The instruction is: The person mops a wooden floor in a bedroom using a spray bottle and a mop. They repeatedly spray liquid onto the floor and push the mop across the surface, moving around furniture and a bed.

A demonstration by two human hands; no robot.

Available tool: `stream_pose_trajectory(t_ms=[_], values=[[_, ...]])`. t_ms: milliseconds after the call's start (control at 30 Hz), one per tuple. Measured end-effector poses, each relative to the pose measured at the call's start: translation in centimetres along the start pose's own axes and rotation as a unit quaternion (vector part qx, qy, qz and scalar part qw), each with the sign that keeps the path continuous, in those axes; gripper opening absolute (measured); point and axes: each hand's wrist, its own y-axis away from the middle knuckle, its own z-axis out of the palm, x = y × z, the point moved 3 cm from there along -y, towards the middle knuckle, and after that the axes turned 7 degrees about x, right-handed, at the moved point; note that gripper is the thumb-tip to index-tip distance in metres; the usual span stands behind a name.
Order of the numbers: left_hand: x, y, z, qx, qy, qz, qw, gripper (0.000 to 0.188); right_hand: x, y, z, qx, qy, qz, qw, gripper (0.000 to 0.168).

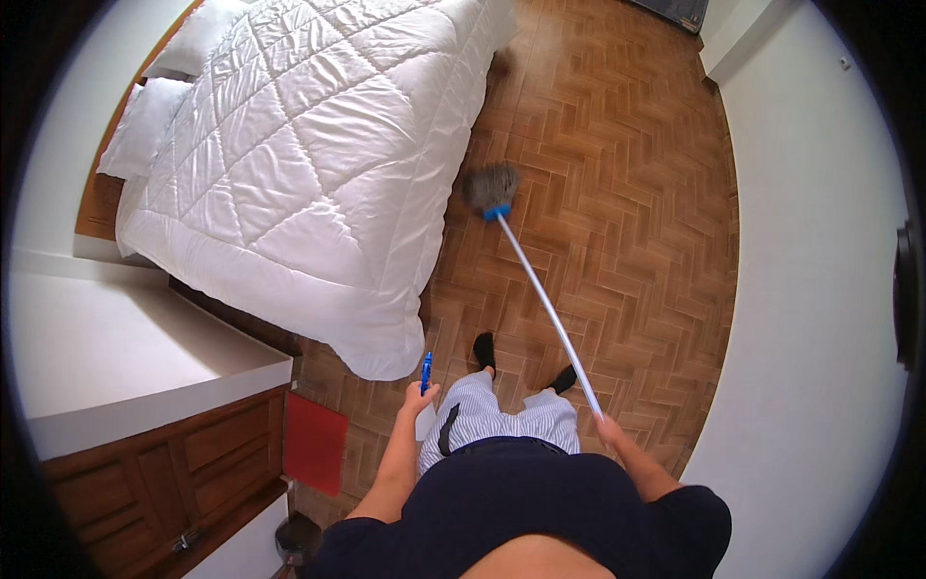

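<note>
My right hand grips the upper part of the pale pole of a mop, beside my right hip. The pole slants away from me to a blue clamp. A grey, slightly blurred string head spreads on the wood-look floor near the bed's side. On the left, my left hand is closed around a spray bottle with a blue trigger top. Its whitish body shows below the hand, partly hidden by my fingers and forearm.
A bed with a white quilted comforter and pillows fills the left side. A white wall bounds the right. Wooden door panels, a red mat and a dark bin are at lower left.
</note>
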Motion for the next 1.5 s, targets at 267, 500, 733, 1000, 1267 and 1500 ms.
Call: stream_pose_trajectory(t_ms=[267,500,733,1000,1267,1500], values=[[-0.1,-1.3,0.0,0.001,-0.028,0.026,0.999,0.026,14.3,12.4,-3.0,0.091,0.184,0.063,0.977,0.05],[-1.7,1.2,-0.2,0.043,0.028,-0.029,0.998,0.024,6.2,3.9,-1.9,0.125,0.154,0.06,0.978,0.049],[-4.5,4.7,0.1,0.095,0.107,-0.069,0.987,0.024,-13.9,-14.1,3.3,0.117,0.013,-0.109,0.987,0.058],[-1.3,7.8,-0.5,0.106,0.118,-0.074,0.984,0.023,-31.0,-20.0,0.5,0.096,0.007,-0.026,0.995,0.051],[-1.3,3.5,0.7,0.047,0.036,0.014,0.998,0.024,-9.2,-12.7,-5.0,0.213,0.113,-0.076,0.967,0.051],[1.9,-0.6,2.5,-0.014,-0.042,0.057,0.997,0.026,12.1,4.0,-0.6,0.127,0.073,0.06,0.987,0.051]])
